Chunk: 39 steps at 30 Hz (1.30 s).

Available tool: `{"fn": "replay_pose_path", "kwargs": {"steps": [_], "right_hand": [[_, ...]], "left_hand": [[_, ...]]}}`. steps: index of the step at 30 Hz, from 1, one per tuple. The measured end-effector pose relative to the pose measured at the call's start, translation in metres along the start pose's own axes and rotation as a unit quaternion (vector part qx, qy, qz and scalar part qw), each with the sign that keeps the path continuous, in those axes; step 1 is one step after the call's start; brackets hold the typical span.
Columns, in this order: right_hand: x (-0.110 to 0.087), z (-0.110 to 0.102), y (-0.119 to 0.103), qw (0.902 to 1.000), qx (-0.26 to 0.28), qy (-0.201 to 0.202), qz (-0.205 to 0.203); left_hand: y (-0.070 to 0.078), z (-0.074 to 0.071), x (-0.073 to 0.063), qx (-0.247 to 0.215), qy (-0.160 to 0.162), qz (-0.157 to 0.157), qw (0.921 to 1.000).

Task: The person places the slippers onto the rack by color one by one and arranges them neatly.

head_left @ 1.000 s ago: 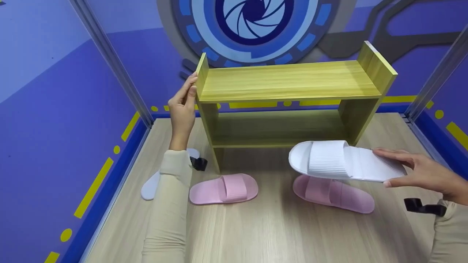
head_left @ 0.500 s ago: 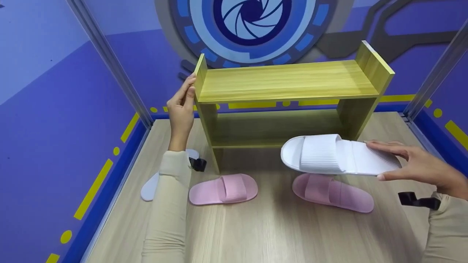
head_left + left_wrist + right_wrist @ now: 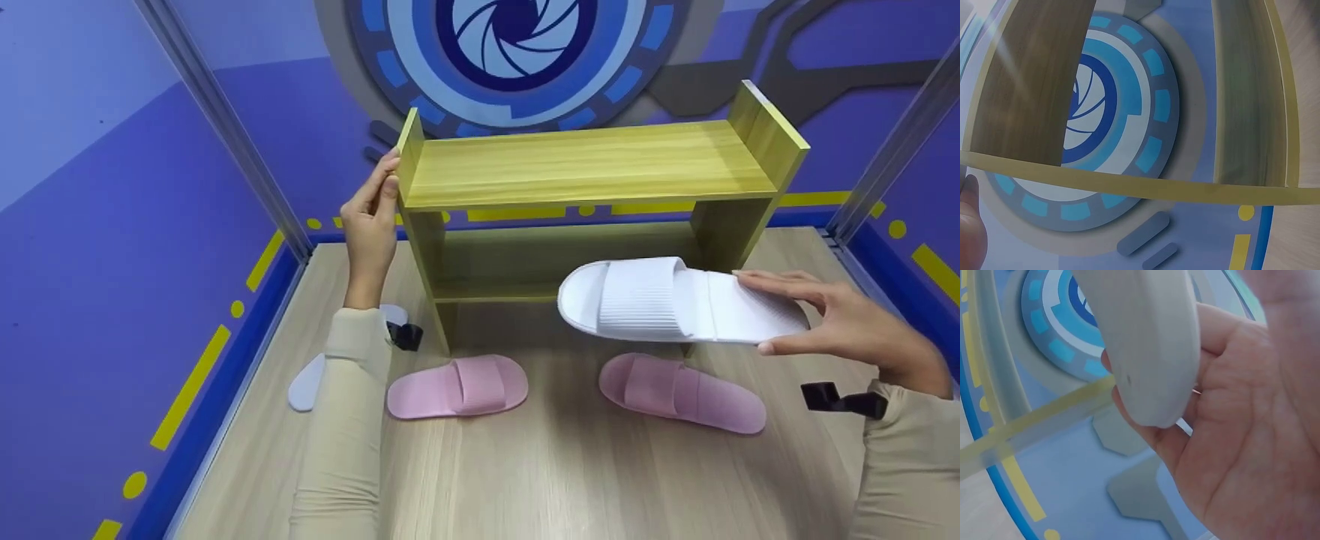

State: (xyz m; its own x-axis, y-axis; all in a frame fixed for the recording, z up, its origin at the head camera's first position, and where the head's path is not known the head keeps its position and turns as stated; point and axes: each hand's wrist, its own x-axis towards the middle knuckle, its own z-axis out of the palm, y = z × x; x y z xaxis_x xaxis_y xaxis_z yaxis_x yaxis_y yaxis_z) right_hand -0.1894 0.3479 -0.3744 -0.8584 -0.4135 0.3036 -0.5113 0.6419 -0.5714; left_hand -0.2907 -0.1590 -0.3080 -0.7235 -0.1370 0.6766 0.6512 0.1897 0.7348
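Observation:
A white slide slipper [image 3: 645, 298] with a ribbed strap is in my right hand [image 3: 855, 322], gripped by its heel between thumb and fingers. It hangs in the air before the lower shelf, toe pointing left. The right wrist view shows the slipper's heel end [image 3: 1154, 371] against the fingers. My left hand [image 3: 371, 225] touches the outer side of the wooden shoe rack [image 3: 592, 169] near its upper left panel. A thumb [image 3: 971, 230] shows beside the panel edge in the left wrist view; the other fingers are hidden there.
Two pink slippers lie on the floor in front of the rack, one left [image 3: 457, 386] and one right [image 3: 682, 394]. White slipper parts [image 3: 307, 384] show beside the left sleeve [image 3: 341, 435], which partly hides them. Patterned walls [image 3: 112, 262] enclose the back and sides.
My right hand has carried the white slipper left and upward, from over the right pink slipper toward the lower shelf. The left hand stays at the rack's side.

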Motion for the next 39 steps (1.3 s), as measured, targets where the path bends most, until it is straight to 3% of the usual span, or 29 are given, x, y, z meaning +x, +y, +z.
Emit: {"fn": "replay_pose_path", "kwargs": {"steps": [15,22,39], "right_hand": [[0.016,-0.010,-0.022,0.9979,-0.026,0.029,-0.051],[0.025,-0.013,-0.026,0.9942,-0.005,0.050,-0.095],[0.038,-0.019,-0.039,0.9880,0.015,0.092,-0.123]], "left_hand": [[-0.001,0.001,0.002,-0.006,0.000,-0.003,1.0000],[-0.002,0.000,0.002,-0.007,0.004,0.001,1.0000],[0.000,0.001,0.001,0.004,0.005,-0.006,1.0000]]}}
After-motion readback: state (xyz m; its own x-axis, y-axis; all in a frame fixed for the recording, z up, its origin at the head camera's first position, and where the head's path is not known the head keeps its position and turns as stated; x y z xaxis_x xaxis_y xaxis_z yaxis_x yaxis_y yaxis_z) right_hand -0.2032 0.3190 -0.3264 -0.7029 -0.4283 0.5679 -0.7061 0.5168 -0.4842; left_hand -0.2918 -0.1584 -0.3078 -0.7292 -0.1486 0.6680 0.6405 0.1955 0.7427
